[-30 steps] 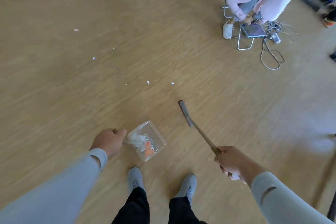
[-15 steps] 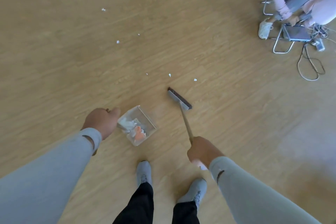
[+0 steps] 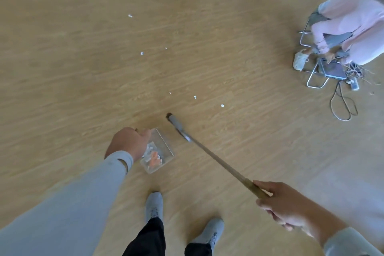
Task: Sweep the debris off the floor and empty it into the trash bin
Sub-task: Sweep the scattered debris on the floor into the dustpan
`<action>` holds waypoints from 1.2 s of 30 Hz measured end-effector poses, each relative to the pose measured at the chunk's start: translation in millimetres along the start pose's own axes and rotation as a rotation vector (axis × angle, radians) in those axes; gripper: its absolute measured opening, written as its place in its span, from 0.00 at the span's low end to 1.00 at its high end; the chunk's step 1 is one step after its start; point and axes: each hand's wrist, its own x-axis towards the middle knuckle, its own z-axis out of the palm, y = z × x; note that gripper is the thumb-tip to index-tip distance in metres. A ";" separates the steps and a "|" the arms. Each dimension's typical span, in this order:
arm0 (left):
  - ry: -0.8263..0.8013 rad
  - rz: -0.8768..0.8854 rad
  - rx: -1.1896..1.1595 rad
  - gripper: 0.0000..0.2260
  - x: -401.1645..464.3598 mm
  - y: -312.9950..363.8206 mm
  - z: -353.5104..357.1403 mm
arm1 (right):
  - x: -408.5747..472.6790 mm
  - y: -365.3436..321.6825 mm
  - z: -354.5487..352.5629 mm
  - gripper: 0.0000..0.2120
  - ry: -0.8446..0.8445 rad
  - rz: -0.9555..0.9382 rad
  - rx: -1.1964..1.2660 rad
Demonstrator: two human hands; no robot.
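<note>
Debris is seen scattered as small white scraps on the wooden floor, from about 12 o'clock of the person's feet out toward 11 o'clock; the nearest scraps lie just beyond the broom head, apart from it. Compared with half a second ago, the broom has been swung: its head, then turned broadside below the nearest scraps, is now seen end-on and tilted, and the handle now runs long from 11 o'clock down to 4 o'clock. The right hand, formerly close above the feet, has been drawn out to the lower right; the handle's end is held in it, with fingers curled round the wood. The left hand has stayed at the clear dustpan, whose handle is hidden under the closed fist, so the grip itself cannot be made out exactly. The seated person in pink at 2 o'clock is shown more fully than before.

In the dustpan, white scraps and orange pieces are held toward its rear corner; its open edge is faced toward the broom head, which lies just beside it at 1 o'clock. No trash bin is shown.
</note>
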 end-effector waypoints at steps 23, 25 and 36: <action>-0.047 0.001 -0.011 0.23 -18.9 -11.5 -5.1 | -25.4 2.3 20.2 0.29 -0.075 -0.012 0.221; -0.060 0.012 -0.021 0.23 -21.4 -15.4 -8.8 | -28.5 10.1 15.5 0.27 -0.007 -0.042 0.243; -0.039 0.001 -0.083 0.22 -20.1 43.5 -8.9 | 18.4 12.1 -68.0 0.05 0.204 0.017 0.403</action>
